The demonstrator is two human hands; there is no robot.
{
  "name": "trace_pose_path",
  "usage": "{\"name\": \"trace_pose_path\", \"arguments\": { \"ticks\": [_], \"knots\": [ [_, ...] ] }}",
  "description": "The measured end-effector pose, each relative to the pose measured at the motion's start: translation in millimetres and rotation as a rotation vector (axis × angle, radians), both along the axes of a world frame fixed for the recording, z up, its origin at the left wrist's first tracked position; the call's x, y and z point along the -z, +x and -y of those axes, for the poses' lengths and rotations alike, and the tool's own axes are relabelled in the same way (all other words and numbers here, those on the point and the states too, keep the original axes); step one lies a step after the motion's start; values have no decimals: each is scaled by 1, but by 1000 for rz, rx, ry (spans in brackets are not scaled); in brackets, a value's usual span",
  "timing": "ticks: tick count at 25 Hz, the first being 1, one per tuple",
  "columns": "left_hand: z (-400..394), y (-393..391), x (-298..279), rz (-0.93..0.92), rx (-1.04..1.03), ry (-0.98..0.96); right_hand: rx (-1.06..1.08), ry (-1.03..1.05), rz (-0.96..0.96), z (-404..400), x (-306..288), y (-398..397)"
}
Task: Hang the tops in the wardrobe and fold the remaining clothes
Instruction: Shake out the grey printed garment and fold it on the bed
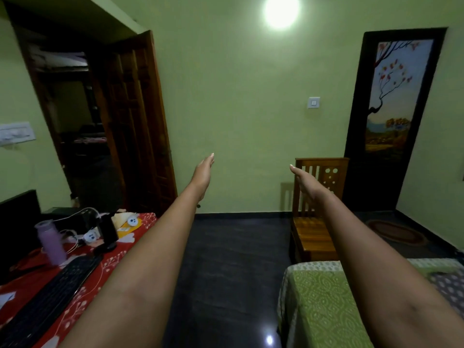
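hands: left hand [204,169] and right hand [302,180] stretched forward at arm's length, apart, fingers straight, holding nothing | landmark: bed [324,305] with green patterned cover, lower right | clothes: grey patterned cloth [449,285] lies on bed's right edge, mostly hidden behind right forearm | counter [118,249] with red floral cover left of bed

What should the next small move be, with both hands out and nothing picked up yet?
Probably lower the hands and turn right toward the bed: left hand and right hand are outstretched, fingers straight, holding nothing, and no tops show ahead.
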State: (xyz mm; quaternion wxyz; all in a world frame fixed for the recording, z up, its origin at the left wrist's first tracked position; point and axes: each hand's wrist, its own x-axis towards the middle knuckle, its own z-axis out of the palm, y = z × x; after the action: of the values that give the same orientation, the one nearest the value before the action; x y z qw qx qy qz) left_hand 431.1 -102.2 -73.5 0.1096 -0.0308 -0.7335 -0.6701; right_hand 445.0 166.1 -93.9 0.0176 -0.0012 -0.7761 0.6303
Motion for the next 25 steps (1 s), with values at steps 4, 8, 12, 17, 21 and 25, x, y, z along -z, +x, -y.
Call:
{"name": "trace_pose_path", "arguments": {
  "ticks": [4,8,12,17,21,25],
  "knots": [
    [-31,-118,9,14,83,-29,60,-45,40,-17,15,-87],
    [-68,-227,37,49,124,-20,140,-38,51,-55,35,-185],
    [-120,-324,27,34,162,-5,172,-57,31,-108,18,-273],
    [-238,-424,-1,22,329,30,252,-124,-7,-201,-7,-346],
    [-365,-463,5,41,577,-5,508,-194,8,-297,9,-342],
    [-501,-472,4,59,890,24,888,-222,21,-390,14,-291]
  ]
}}
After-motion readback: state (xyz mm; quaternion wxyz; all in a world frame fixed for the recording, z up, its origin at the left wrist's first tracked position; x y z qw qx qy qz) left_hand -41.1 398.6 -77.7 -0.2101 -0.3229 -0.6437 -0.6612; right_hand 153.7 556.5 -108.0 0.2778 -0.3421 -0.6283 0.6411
